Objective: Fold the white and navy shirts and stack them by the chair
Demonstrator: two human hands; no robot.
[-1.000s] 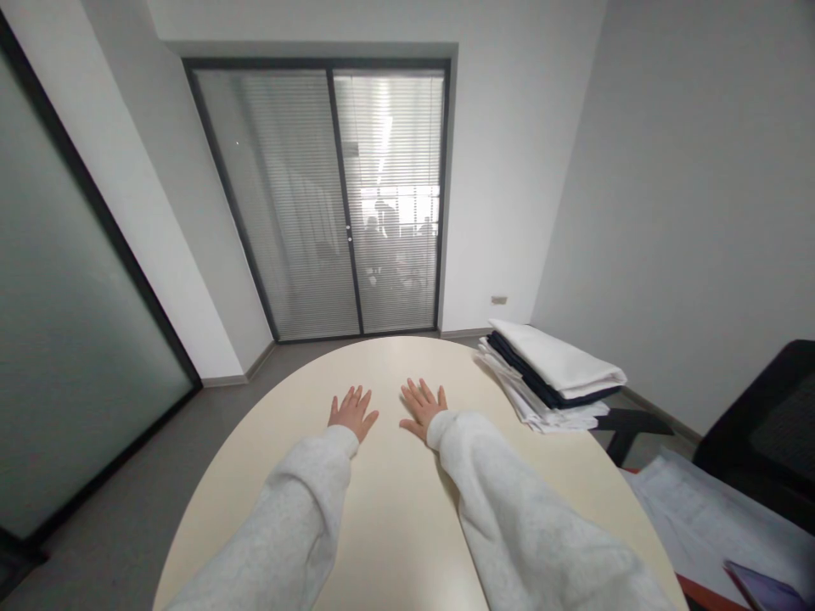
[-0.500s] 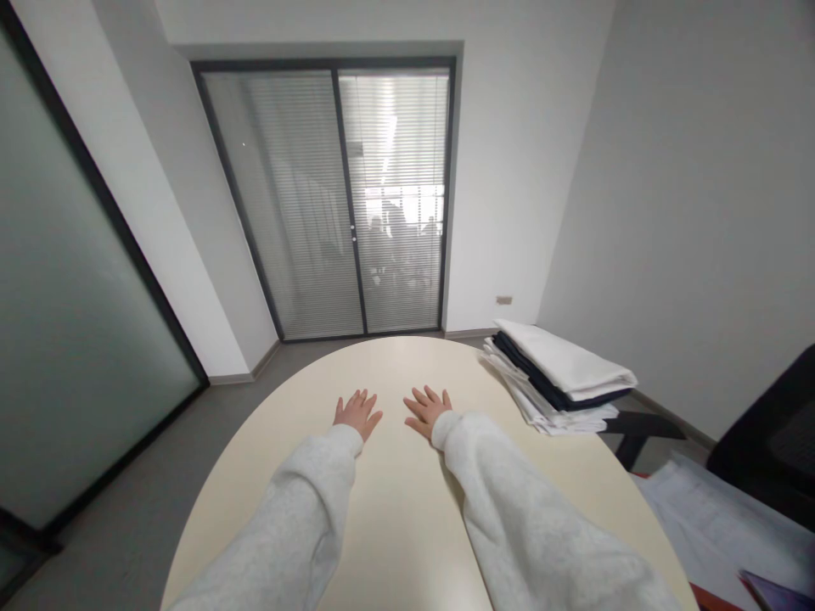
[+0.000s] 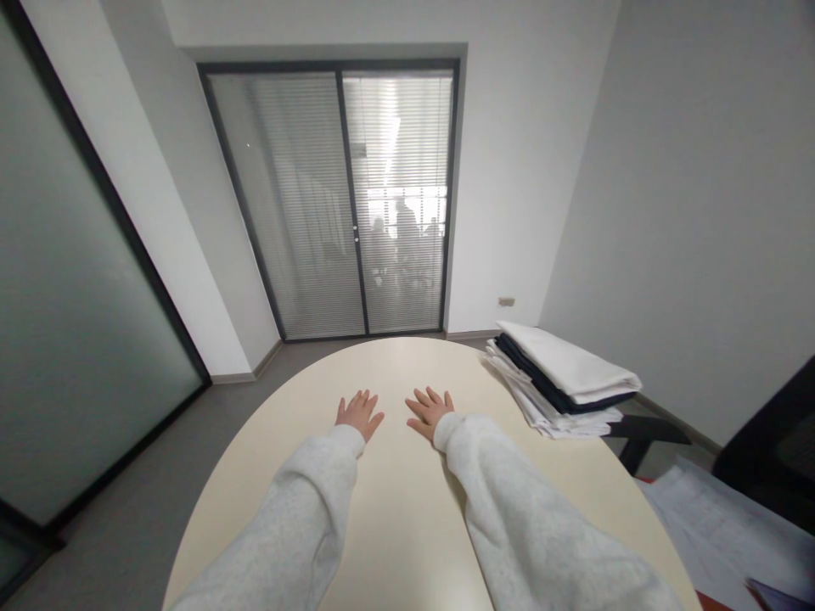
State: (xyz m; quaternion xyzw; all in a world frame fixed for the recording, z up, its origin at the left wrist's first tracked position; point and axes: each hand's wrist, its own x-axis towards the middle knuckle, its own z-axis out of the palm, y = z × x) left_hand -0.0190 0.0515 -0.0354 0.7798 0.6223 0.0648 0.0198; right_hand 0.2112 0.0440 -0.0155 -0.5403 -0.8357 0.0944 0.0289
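My left hand lies flat on the cream round table, fingers spread and pointing away from me. A short gap to its right, my right hand rests palm down on the same surface with its fingers apart. Neither hand holds anything. Light grey sleeves reach to both wrists. Beyond my right hand, at the table's right edge, sits a stack of folded cloth, white on top with a dark navy layer beneath and more white below.
A black chair stands at the right, with papers lying by it below the table edge. Past the table's far side is a framed glass door with blinds; blurred figures show behind it. A frosted glass panel stands at the left.
The whole view has shifted very slightly to the right. Both hands keep the same pose on the table, and the cloth stack has not moved.
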